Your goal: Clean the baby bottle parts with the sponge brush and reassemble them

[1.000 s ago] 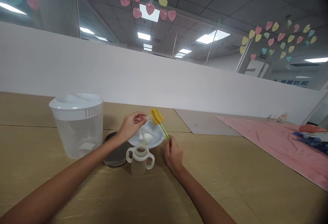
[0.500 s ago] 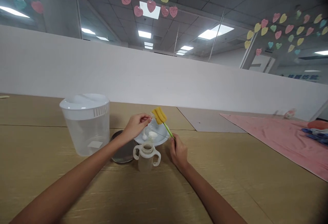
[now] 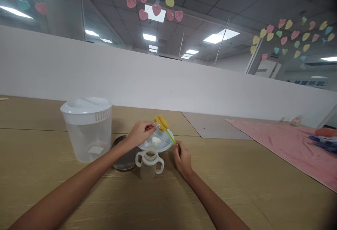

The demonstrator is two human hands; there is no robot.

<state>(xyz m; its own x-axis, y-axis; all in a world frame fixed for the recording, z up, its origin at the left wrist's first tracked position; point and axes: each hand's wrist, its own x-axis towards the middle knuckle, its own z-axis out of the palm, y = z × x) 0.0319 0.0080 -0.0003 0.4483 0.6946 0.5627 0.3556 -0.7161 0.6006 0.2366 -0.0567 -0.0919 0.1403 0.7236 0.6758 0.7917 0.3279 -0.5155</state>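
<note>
My right hand (image 3: 183, 158) grips the green handle of a brush with a yellow sponge head (image 3: 161, 123), held up above a white bowl (image 3: 167, 145). Beside the sponge, the fingertips of my left hand (image 3: 143, 132) are pinched together; a thin wire-like piece seems to run from them toward my right hand, but what they hold is too small to name. Small white items (image 3: 156, 141) lie in the bowl. In front of it stands an uncapped clear bottle (image 3: 149, 164) with two white handles. A dark round metal tray (image 3: 125, 159) lies partly behind my left forearm.
A tall clear bucket with a white lid (image 3: 88, 128) stands on the left of the brown table (image 3: 226, 188). To the right lies a pink cloth (image 3: 279, 142) with blue and orange items (image 3: 326, 139) on it. A white partition (image 3: 158, 82) rises behind.
The sponge head has shifted slightly left and down, closer to my left fingertips. My right hand has stayed on the handle, and the view has tilted a little.
</note>
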